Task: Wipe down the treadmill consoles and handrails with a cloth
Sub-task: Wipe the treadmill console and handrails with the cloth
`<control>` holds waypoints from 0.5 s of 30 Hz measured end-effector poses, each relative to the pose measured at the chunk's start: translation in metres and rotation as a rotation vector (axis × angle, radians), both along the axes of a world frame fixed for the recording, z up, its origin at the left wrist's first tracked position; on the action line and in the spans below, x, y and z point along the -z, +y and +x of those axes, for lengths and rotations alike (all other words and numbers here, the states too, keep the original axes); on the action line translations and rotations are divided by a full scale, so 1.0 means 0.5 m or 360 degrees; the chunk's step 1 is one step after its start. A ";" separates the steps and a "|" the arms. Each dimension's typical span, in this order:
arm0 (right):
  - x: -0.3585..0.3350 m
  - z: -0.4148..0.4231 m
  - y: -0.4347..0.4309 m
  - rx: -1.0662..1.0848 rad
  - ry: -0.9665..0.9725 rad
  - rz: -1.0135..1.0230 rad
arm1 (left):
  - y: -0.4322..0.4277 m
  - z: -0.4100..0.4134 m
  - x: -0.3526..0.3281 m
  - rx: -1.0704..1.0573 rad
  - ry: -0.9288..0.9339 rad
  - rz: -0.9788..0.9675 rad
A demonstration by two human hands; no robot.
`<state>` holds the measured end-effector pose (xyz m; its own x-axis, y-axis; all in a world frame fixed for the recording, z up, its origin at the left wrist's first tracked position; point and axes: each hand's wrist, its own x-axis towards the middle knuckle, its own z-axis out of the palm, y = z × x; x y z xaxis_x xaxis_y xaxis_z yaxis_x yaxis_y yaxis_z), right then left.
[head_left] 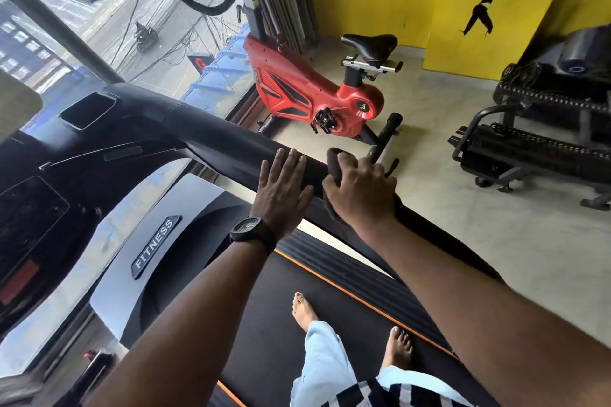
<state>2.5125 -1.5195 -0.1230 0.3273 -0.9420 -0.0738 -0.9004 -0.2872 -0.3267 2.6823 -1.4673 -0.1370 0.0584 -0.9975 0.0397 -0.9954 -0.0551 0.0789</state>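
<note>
The right hand is clenching its grip round a dark cloth and pressing it over the top of the rail, about midway along. The left hand is lying just beside it on the same rail, grip released, fingers flat and straight. Judging from this, the job is sitting in its handrail stage: nothing is showing which surfaces are already clean, the console at the rail's far end is going untouched, and the other rail is lying out of view
</note>
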 end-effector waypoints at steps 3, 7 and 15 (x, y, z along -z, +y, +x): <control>-0.001 -0.012 0.005 -0.0138 -0.0014 -0.0045 | 0.001 -0.004 0.002 0.0006 0.0035 -0.0039; -0.009 -0.019 -0.076 0.0073 -0.0148 0.0399 | -0.001 -0.010 -0.002 0.0019 0.0019 -0.0022; 0.008 -0.030 -0.022 -0.0134 -0.0091 0.0025 | -0.002 -0.018 0.003 0.0027 -0.0009 -0.0031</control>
